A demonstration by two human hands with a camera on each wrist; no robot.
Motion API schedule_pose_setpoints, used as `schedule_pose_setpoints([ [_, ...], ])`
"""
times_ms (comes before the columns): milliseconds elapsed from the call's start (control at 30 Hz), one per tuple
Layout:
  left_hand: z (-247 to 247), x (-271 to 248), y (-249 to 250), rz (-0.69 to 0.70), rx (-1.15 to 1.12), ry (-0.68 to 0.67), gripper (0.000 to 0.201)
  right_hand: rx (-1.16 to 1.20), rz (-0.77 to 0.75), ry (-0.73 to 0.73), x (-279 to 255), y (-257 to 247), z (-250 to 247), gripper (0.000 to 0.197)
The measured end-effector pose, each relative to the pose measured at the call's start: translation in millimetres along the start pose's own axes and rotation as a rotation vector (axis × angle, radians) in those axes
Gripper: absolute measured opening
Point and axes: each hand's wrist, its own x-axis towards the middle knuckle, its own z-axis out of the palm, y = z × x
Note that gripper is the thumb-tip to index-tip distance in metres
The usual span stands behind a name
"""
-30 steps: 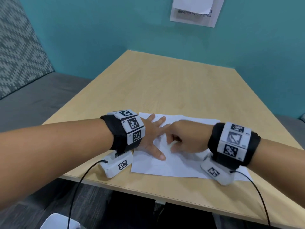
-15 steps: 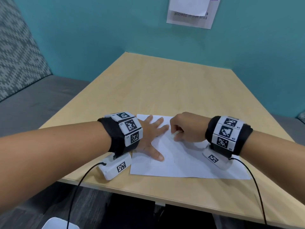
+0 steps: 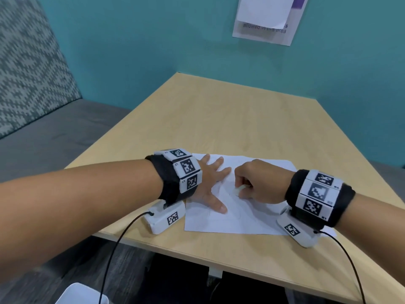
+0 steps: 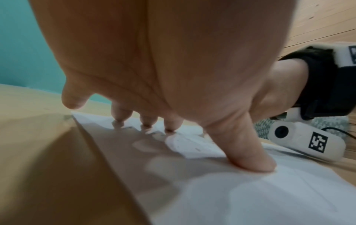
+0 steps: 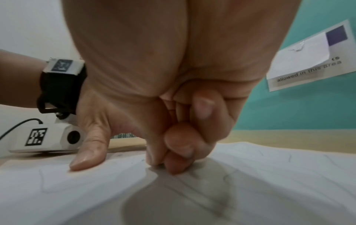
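Observation:
A white sheet of paper [image 3: 241,220] with faint pencil lines lies near the front edge of the wooden table [image 3: 230,119]. My left hand [image 3: 215,187] lies flat on the sheet's left part, fingers spread, thumb [image 4: 248,152] pressing down. My right hand [image 3: 242,187] is curled in a fist over the middle of the sheet. Its thumb and fingers pinch a small white eraser [image 3: 238,190] against the paper. In the right wrist view the pinched fingertips [image 5: 173,164] touch the paper [image 5: 269,182], and the eraser is hidden between them.
A teal wall stands behind the table, with a printed notice [image 3: 265,20] on it. A patterned grey bench [image 3: 32,84] runs along the left. A white container [image 3: 83,295] sits on the floor below the table's front edge. Black cables hang from both wrist cameras.
My right hand has shifted a little to the right, away from the left fingers, staying low on the paper. The left hand has stayed pressed flat.

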Motion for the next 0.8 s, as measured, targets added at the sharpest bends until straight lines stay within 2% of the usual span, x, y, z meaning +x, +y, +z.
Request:
schedule_pose_setpoints([
  [100, -1, -16, 1, -0.021, 0.014, 0.046, 0.117, -0.010, 0.009, -0.009, 3, 1, 0, 0.007],
  [233, 0, -45, -7, 0.010, 0.051, -0.083, 0.113, 0.045, 0.008, 0.033, 5, 1, -2, 0.009],
  [367, 8, -48, -11, 0.029, 0.025, -0.075, 0.112, 0.060, -0.065, 0.048, 13, -16, -4, 0.013],
  [600, 11, -38, -14, 0.041, -0.010, -0.057, 0.109, 0.079, -0.200, -0.113, 10, -41, 5, 0.010],
  [800, 15, -32, -16, 0.008, 0.024, -0.043, 0.120, -0.009, -0.056, -0.006, 29, -25, -10, 0.010],
])
